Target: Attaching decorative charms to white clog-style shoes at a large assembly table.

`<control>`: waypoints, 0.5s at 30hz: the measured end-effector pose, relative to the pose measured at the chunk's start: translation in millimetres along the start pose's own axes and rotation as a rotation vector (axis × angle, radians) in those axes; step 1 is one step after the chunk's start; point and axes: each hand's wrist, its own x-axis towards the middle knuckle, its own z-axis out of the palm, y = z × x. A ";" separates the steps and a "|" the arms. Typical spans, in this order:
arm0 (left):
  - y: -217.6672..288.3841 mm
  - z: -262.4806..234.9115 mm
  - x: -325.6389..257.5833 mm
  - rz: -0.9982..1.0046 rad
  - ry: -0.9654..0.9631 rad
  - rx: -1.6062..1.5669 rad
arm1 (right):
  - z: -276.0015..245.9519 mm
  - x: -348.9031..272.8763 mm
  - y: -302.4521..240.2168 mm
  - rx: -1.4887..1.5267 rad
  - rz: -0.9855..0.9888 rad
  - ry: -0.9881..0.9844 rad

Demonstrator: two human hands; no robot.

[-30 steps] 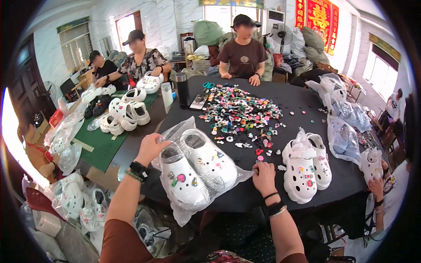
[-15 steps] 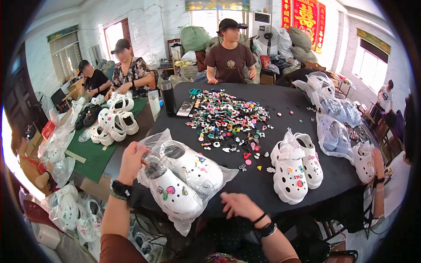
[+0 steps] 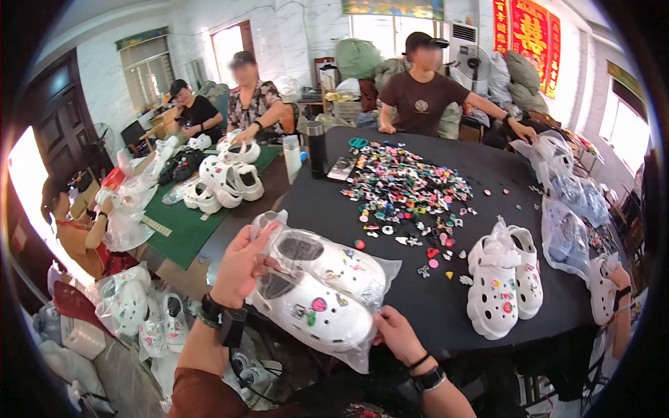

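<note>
A pair of white clogs (image 3: 322,306) with colourful charms lies inside a clear plastic bag (image 3: 391,270) at the table's near edge. My left hand (image 3: 244,263) is closed on the bag's gathered end, beside the heel straps. At the toe end, my right hand (image 3: 398,337) pinches the bag's near corner; its fingertips are partly hidden by the plastic. To the right stands another pair of white clogs (image 3: 493,296), unbagged and decorated with charms, with crumpled clear plastic in the left one's opening.
A big heap of small charms (image 3: 411,182) covers the black table's middle, near a dark flask (image 3: 317,150). Bagged clogs (image 3: 566,233) line the right edge. More white clogs (image 3: 224,182) sit on a green mat (image 3: 182,235). Several co-workers surround the tables.
My right hand has gone from hovering apart to gripping the bag's toe-end corner. The left hand keeps hold of the opposite end. My view has swung left, and the co-worker opposite reaches toward bagged clogs.
</note>
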 end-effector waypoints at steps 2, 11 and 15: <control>-5.2 -0.8 -10.3 0.011 -0.014 -0.033 | -5.7 -5.1 -6.7 -0.050 -0.092 0.043; 0.1 -53.2 -52.5 -0.004 0.049 -0.023 | -56.9 -2.7 -26.3 -0.521 -0.327 0.292; -9.4 -71.2 -45.5 -0.011 0.118 -0.162 | -64.3 10.2 -0.3 -0.493 -0.350 0.363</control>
